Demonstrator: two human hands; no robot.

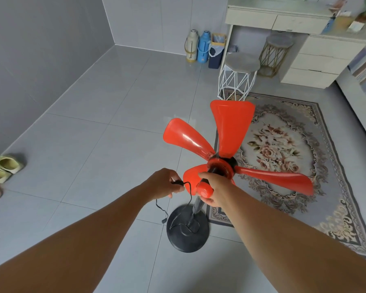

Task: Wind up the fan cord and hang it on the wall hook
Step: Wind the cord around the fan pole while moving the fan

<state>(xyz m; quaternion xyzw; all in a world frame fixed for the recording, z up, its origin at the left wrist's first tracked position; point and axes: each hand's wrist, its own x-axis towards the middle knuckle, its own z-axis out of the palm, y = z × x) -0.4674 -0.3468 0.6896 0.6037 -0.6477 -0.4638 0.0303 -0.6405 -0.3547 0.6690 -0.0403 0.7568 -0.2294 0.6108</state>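
Observation:
A stand fan (230, 132) with bare orange blades rises from a round black base (187, 228) on the grey tiled floor. My right hand (215, 187) grips the orange motor housing at the top of the black pole. My left hand (166, 183) pinches the thin black cord (189, 193) near its plug end. From there the cord loops down loosely, with an inline switch hanging above the floor, and curls across the base. No wall hook is in view.
A patterned rug (283, 157) lies to the right, under a white wire stool (238, 79). Behind it stand a gold wire stool (277, 53), a cream dresser (317, 58), two thermos flasks (198, 47) and a bin (217, 51). Slippers (2, 168) sit by the left wall.

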